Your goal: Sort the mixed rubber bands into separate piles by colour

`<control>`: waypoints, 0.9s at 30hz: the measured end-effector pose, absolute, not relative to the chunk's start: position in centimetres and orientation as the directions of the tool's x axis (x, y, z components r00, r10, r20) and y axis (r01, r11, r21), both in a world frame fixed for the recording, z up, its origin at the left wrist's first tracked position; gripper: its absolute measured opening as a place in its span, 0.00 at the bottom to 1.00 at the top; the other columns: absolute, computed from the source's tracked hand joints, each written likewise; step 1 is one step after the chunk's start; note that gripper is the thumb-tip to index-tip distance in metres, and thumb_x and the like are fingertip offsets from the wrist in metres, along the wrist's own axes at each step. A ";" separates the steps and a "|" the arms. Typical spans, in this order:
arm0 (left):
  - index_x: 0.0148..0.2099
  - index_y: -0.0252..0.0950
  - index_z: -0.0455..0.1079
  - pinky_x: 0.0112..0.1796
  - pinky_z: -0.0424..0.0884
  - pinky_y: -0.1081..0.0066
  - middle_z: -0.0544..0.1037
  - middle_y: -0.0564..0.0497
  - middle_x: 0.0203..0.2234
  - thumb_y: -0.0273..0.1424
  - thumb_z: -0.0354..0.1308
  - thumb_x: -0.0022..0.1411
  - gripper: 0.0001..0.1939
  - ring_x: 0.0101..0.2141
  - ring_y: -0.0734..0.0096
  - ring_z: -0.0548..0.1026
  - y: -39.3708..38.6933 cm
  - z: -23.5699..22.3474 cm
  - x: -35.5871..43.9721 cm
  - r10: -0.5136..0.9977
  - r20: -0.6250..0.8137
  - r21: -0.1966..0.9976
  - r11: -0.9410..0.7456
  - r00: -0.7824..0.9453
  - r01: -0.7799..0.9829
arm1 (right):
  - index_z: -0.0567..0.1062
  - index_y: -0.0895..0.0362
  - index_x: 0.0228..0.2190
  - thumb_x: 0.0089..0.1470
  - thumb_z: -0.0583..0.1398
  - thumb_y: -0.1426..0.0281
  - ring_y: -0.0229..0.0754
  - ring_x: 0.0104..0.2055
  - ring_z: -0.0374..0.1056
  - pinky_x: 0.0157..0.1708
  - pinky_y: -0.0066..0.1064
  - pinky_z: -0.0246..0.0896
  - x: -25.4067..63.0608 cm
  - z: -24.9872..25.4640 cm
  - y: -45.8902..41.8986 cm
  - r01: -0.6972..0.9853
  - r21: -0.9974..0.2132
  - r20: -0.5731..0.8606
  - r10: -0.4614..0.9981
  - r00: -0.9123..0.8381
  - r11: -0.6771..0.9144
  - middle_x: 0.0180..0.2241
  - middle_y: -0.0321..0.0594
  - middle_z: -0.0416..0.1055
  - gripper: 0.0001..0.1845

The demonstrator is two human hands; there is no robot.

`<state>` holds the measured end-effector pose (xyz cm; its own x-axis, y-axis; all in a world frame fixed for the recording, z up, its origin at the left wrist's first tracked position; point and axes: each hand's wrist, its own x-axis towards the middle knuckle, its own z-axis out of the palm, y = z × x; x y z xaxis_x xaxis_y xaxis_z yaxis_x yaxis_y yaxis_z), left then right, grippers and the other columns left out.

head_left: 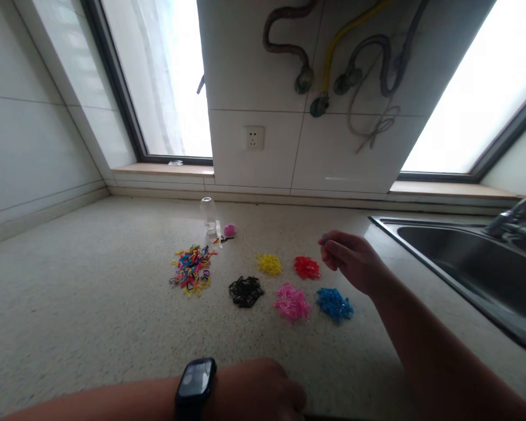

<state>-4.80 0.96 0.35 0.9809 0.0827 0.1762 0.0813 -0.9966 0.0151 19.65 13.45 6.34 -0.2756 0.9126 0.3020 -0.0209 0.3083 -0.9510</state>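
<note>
The right hand has its thumb and forefinger pinched on a small blue elastic band, of which only a speck shows at the fingertips. Just left of those fingers lies the red band pile, a loose tangle of thin, glossy loops; on the near side of them is the blue band pile, with the pink band pile to its left. Farther left of the fingers come the stringy yellow band pile and the dark, shiny black band pile, then the broader mixed-colour band pile. Beyond that pile, well apart from the fingers, stand a clear, smooth cylindrical bottle and a rounded pink piece. The left hand is curled nearest the body on the speckled stone countertop; whether its fingers grip anything I cannot tell.
</note>
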 end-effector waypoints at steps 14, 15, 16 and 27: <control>0.26 0.37 0.62 0.21 0.57 0.69 0.70 0.56 0.21 0.33 0.62 0.64 0.16 0.21 0.75 0.64 0.2 1.0 -4.7 0.112 0.138 0.001 -0.994 0.984 0.113 | 0.79 0.58 0.28 0.48 0.70 0.59 0.31 0.19 0.65 0.20 0.22 0.60 20.3 6.8 12.6 -0.070 -0.961 0.264 0.818 -0.511 0.266 0.18 0.33 0.71 0.15; 0.26 0.37 0.62 0.21 0.57 0.69 0.70 0.56 0.21 0.34 0.62 0.64 0.17 0.21 0.75 0.64 0.1 1.1 -4.7 0.109 0.140 0.001 -0.994 0.984 0.110 | 0.79 0.58 0.28 0.48 0.70 0.59 0.31 0.19 0.65 0.20 0.22 0.60 20.5 6.9 12.6 -0.066 -0.960 0.265 0.813 -0.519 0.271 0.18 0.33 0.71 0.15; 0.26 0.37 0.61 0.21 0.57 0.69 0.70 0.57 0.20 0.35 0.62 0.65 0.17 0.21 0.75 0.65 0.1 1.1 -4.7 0.106 0.142 0.002 -0.994 0.984 0.106 | 0.79 0.58 0.28 0.48 0.70 0.59 0.31 0.19 0.66 0.20 0.22 0.60 20.6 7.0 12.6 -0.064 -0.960 0.265 0.808 -0.526 0.273 0.18 0.33 0.72 0.15; 0.25 0.38 0.60 0.21 0.58 0.67 0.70 0.55 0.21 0.38 0.62 0.64 0.18 0.21 0.73 0.65 0.2 0.5 -4.7 0.121 0.138 0.035 -0.993 0.983 0.117 | 0.77 0.57 0.27 0.45 0.72 0.63 0.31 0.21 0.66 0.21 0.23 0.59 21.5 8.0 12.5 0.002 -0.969 0.213 0.842 -0.495 0.247 0.19 0.32 0.72 0.13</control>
<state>-4.68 0.20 0.47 0.9831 0.1207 0.1377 0.1170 -0.9925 0.0347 21.46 12.50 8.01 -0.4953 0.8421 0.2133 0.0022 0.2467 -0.9691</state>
